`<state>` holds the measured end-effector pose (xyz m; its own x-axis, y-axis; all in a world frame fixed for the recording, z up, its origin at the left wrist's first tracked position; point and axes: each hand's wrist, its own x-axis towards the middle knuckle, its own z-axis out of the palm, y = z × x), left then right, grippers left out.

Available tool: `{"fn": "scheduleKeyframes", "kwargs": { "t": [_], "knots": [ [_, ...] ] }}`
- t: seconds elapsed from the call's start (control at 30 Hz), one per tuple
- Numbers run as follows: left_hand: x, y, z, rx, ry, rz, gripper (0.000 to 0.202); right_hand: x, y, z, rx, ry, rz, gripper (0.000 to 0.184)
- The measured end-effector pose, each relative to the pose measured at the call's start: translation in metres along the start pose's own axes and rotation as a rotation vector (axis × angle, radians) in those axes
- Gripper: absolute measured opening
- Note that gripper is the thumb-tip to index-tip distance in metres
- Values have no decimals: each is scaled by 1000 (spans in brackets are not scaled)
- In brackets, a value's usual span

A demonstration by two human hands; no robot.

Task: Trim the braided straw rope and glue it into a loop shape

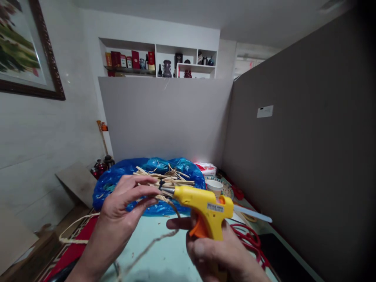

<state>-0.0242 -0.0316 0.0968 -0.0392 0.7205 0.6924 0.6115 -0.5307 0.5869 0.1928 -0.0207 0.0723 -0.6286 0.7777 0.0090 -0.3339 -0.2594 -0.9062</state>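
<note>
My right hand [210,246] is wrapped round the handle of a yellow hot glue gun [202,199], with fingers near its orange trigger [200,227]. A pale glue stick [254,214] sticks out of the gun's back end. The metal nozzle points left and meets the fingertips of my left hand [126,207]. Those fingers are pinched on a thin straw cord [169,200], which hangs down in a curve towards the table. At the nozzle tip is a small dark piece [161,185], too small to make out. The glue itself does not show.
Behind my hands, dry straw strips [176,174] lie on a blue plastic bag [114,188]. A paper cup [214,186] and a woven tray [227,188] stand to the right, near a red cable [249,239]. Grey panels [170,117] close off the pale green table [158,250].
</note>
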Motion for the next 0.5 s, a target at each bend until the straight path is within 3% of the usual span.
{"fn": "scheduleKeyframes", "kwargs": {
  "t": [0.13, 0.2, 0.33, 0.5],
  "knots": [
    [-7, 5, -1, 374, 133, 261, 30, 11, 14, 4, 114, 139, -80, 35],
    [-10, 4, 1, 458, 117, 304, 36, 21, 21, 3, 207, 200, -89, 42],
    [-15, 0, 8, 354, -11, 353, 36, 39, 32, -1, 395, 141, 19, 49],
    [-24, -3, 21, 309, -116, 408, 32, 57, 20, -9, 623, 209, -70, 38]
  ]
}}
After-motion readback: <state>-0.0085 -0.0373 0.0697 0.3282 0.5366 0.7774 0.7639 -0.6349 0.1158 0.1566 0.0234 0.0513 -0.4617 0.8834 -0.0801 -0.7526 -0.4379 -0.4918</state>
